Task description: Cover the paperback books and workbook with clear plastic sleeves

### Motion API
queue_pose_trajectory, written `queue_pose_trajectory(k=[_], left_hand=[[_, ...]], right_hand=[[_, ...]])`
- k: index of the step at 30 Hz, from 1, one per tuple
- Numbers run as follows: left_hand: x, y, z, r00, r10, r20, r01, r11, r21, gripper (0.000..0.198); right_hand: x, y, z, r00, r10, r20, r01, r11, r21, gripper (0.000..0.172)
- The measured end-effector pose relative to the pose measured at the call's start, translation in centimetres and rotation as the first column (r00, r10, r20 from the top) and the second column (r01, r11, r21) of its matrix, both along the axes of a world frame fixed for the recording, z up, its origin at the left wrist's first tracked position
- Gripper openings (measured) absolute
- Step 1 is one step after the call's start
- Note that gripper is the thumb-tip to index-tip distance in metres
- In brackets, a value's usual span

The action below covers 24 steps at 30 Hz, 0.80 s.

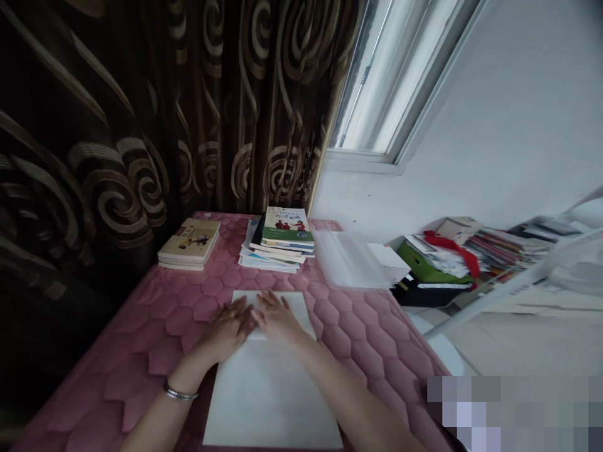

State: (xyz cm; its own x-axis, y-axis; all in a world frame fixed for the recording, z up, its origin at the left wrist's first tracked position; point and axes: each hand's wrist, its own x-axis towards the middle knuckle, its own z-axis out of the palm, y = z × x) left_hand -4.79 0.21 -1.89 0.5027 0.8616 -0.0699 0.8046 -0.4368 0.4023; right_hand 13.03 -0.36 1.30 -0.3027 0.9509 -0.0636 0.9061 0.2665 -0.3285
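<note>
Both palms flat on a laid-out sheet

A large rectangular white paper sheet [273, 395] lies in the near middle of a pink hexagon-quilted surface [377, 339]. On its far end rest the left hand [230, 326] and right hand [277, 317], close together, each grip released, clasping nothing. Laying out the sheet looks done; work at its far end seems underway, and how much is left cannot be judged. Farther off, a stack of tan paper booklets [191, 245] at left and a mixed pile of paper books [288, 229] lie untouched.

Pixel blocks [513, 414] mask the near right corner. A pale edge under the palms may be a fold or second piece. At far right, translucent plastic [348, 257] is too blurred to identify.
</note>
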Motion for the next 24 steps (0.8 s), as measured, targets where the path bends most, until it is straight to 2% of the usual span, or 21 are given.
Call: queue_pose_trajectory(k=[2,4,9,14,18,24], left_hand=[[0.0,-0.1,0.1,1.000,0.019,-0.001,-0.019,1.000,0.006,0.056],[0.1,-0.2,0.4,1.000,0.028,-0.009,-0.028,1.000,0.004,0.056],[0.3,-0.5,1.5,0.997,0.016,-0.080,-0.019,0.999,-0.042,0.056],[0.3,-0.6,2.1,0.996,0.019,-0.083,-0.023,0.998,-0.053,0.055],[0.7,0.0,3.0,0.994,0.025,-0.107,-0.024,1.000,0.008,0.045],[3.7,3.0,4.9,0.968,0.097,-0.233,-0.083,0.994,0.071,0.029]], right_hand=[[-1.3,0.4,-0.4,0.999,0.027,-0.024,-0.029,0.996,-0.082,0.060],[-0.9,0.5,-0.9,0.999,-0.047,0.003,0.047,0.991,-0.128,0.063],[4.3,-0.2,-1.4,0.945,-0.310,0.107,0.321,0.942,-0.103,0.061],[6.9,-1.5,-1.2,0.942,-0.335,0.023,0.335,0.942,-0.015,0.047],[8.1,-4.5,-1.3,0.893,-0.430,-0.132,0.439,0.898,0.044,0.037],[9.6,-11.9,-1.1,0.790,-0.482,-0.380,0.421,0.876,-0.235,0.038]])
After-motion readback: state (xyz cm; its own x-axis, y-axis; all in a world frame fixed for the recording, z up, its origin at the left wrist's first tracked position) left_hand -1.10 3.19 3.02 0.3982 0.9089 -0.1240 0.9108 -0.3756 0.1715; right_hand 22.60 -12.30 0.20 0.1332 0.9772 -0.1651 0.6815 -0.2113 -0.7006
